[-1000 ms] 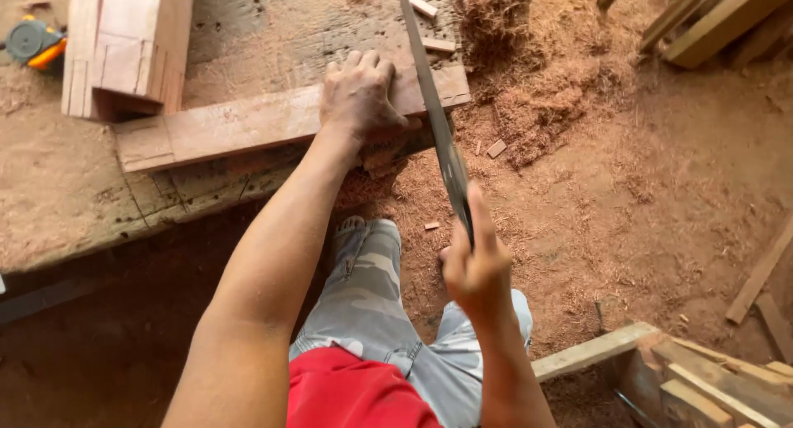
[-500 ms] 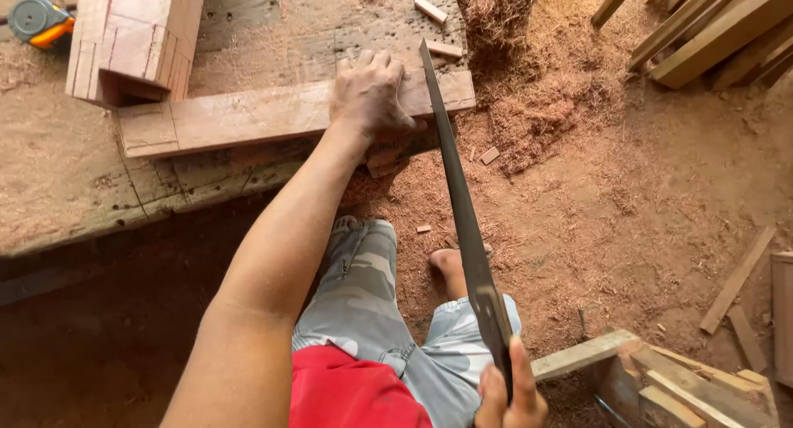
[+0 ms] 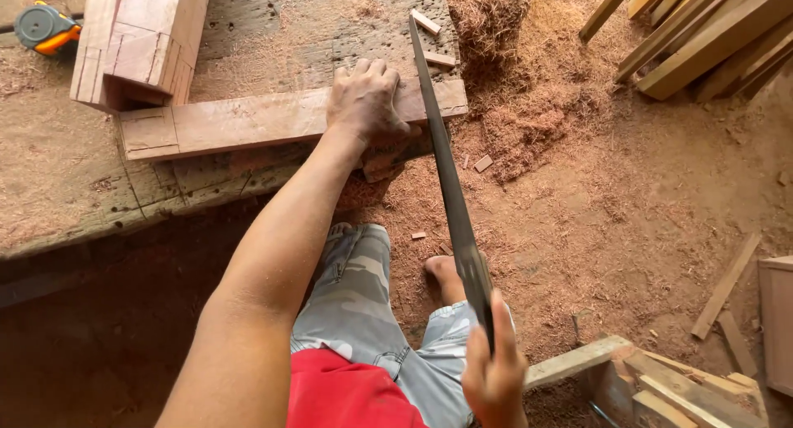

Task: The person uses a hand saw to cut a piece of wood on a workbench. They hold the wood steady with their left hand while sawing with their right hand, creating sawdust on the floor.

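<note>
Nearest, right hand (image 3: 494,377) wrapped tight round the handle of a handsaw (image 3: 446,176), blade running up toward 12 o'clock and crossing the plank's right end. Farther out, left hand (image 3: 363,102) pressed flat, fingers spread, on the reddish wooden plank (image 3: 248,121), long axis 9 to 3 o'clock across the sawdusty workbench (image 3: 58,180), square to the blade. Beyond at 11 o'clock, stacked wood blocks (image 3: 140,40) and a tape measure (image 3: 45,27).
</note>
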